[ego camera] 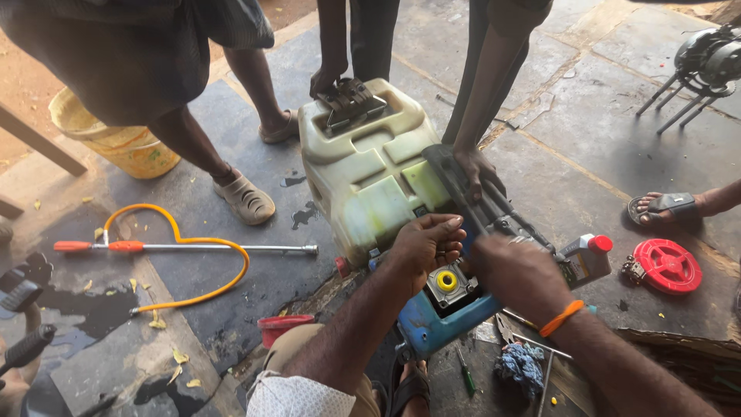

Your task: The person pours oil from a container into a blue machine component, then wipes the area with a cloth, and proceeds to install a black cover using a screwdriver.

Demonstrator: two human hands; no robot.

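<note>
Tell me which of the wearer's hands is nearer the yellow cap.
Left. The left hand sits just above and left of the yellow cap, almost touching; the right hand lies a little farther to its right.

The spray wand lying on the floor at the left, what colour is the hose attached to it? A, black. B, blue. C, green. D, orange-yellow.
D: the hose looping around the metal spray wand on the wet floor is orange-yellow.

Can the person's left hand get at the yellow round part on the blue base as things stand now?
Probably yes. The left hand is just above and beside the yellow round part, which lies uncovered on the blue base; nothing sits between them.
</note>
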